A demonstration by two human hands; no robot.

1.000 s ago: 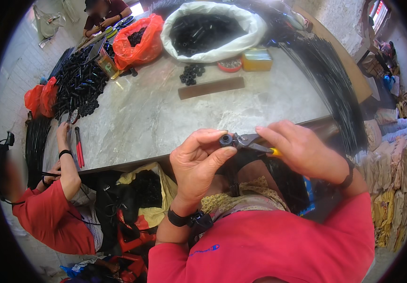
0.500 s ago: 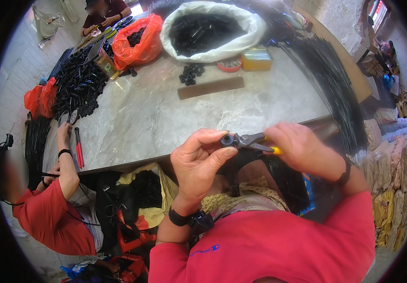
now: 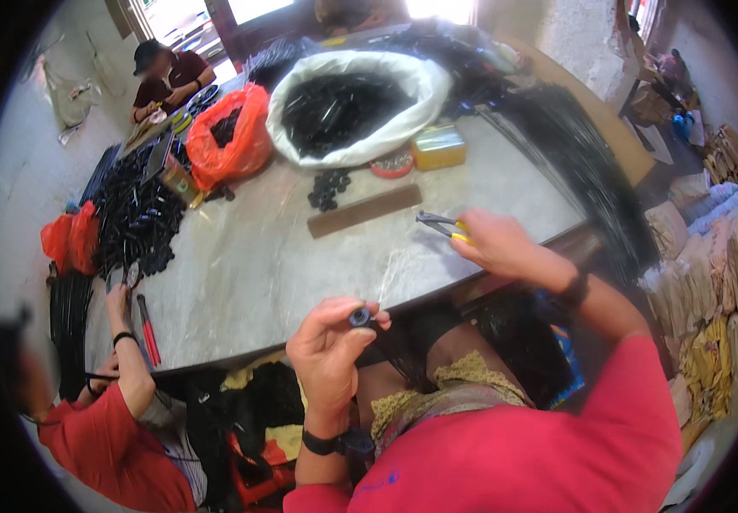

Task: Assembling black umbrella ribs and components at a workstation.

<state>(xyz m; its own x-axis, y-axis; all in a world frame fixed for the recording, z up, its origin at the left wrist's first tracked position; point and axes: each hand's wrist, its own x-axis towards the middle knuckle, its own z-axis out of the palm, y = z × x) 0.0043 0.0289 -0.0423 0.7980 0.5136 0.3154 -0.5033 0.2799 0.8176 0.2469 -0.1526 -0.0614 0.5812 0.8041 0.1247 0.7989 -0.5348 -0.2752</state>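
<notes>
My left hand (image 3: pixel 322 350) pinches a small black round part (image 3: pixel 360 318) between thumb and fingertips, above my lap and just off the table's front edge. A hole shows in its end; thin black strands hang below it. My right hand (image 3: pixel 506 246) is closed around the handles of yellow-handled pliers (image 3: pixel 440 224), over the front part of the table. The jaws point left, apart from the black part, and appear to hold nothing. A flat brown bar (image 3: pixel 365 212) lies just beyond the pliers, with several small black caps (image 3: pixel 328 190) beside it.
On the table (image 3: pixel 241 282) stand a white sack (image 3: pixel 275 120) of black tubes, a red plastic bag (image 3: pixel 253 145), a red dish (image 3: pixel 392 164) and a yellowish block (image 3: pixel 439 147). Long black rods (image 3: pixel 583 162) lie right. Red-handled pliers (image 3: pixel 147 332) lie near a co-worker's arm (image 3: pixel 134 376).
My right hand has carried the pliers up and away from the black part, over the table. My left hand has moved lower and left, still pinching the part. The head view has shifted.
</notes>
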